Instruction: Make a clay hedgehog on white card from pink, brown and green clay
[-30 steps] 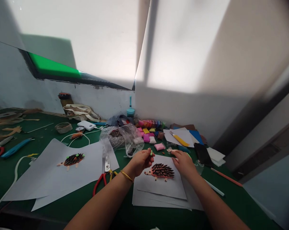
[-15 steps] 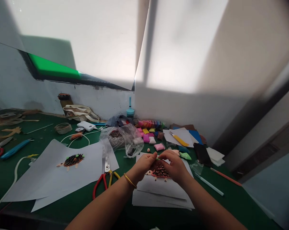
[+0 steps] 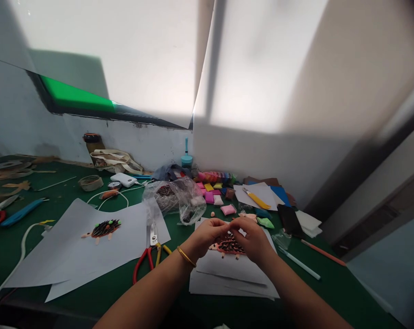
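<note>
Above a hedgehog figure (image 3: 231, 247) made of clay with dark spikes, my left hand (image 3: 212, 234) and my right hand (image 3: 250, 237) meet at the fingertips. Both hands are closed in a pinch; a small bit of green clay showed between them a moment ago, and their fingers now cover it. The figure lies on a stack of white paper (image 3: 227, 278), partly hidden by my hands. Just beyond my right hand sit a green clay packet (image 3: 265, 222) and a peach-coloured packet (image 3: 248, 216). A small peach ball (image 3: 212, 214) rests beyond my left hand.
At left, another clay hedgehog (image 3: 106, 229) with green and orange dots lies on paper. Red-handled scissors (image 3: 148, 262) and yellow-handled pliers (image 3: 158, 253) lie beside my left forearm. Behind are a clear plastic bag (image 3: 172, 196), clay packets (image 3: 209, 197) and a yellow cutter (image 3: 257, 199).
The fingertips of both hands have come closer together, and the green clay between them has gone out of sight. The hedgehog below stays in place.
</note>
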`<state>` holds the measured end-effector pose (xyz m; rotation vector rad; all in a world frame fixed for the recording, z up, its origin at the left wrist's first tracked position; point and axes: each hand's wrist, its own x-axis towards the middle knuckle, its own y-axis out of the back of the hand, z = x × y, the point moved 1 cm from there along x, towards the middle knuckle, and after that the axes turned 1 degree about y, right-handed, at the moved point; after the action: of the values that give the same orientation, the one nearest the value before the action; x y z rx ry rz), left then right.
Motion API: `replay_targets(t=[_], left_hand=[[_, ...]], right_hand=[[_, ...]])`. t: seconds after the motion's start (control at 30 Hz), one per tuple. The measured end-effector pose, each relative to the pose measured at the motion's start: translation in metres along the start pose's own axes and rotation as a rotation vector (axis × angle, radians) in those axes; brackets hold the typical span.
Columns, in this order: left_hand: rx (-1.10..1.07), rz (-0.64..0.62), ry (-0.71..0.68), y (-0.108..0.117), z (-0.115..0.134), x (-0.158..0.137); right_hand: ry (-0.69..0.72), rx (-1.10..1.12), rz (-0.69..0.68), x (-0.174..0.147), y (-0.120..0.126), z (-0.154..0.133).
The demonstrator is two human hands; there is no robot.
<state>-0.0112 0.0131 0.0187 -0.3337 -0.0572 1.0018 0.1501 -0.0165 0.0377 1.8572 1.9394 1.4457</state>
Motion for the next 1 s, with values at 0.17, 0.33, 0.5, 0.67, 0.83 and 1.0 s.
replay_targets(t=[0.17, 0.33, 0.5, 0.67, 0.83, 1.0], left_hand=[[0.128, -0.011, -0.033, -0.001, 0.005, -0.002], [0.489, 0.071, -0.124, 0.011, 0.003, 0.006], [0.870, 0.270, -0.276, 0.047, 0.006, 0.014], [1.025, 0.212, -0.154, 0.060, -0.005, 0.015], [1.139, 0.243, -0.215, 0.054, -0.010, 0.014], [1.467, 0.257, -0.221, 0.052, -0.014, 0.012]], right_hand=[[-0.084, 0.026, -0.033, -0.002, -0.002, -0.002], [-0.197, -0.019, 0.034, -0.004, -0.003, 0.002], [-0.397, 0.306, 0.073, -0.003, 0.002, 0.019], [-0.484, 0.524, 0.016, -0.006, 0.000, 0.025], [-0.508, 0.511, 0.010, -0.011, -0.006, 0.027], [-0.565, 0.574, 0.014, -0.012, -0.009, 0.029]])
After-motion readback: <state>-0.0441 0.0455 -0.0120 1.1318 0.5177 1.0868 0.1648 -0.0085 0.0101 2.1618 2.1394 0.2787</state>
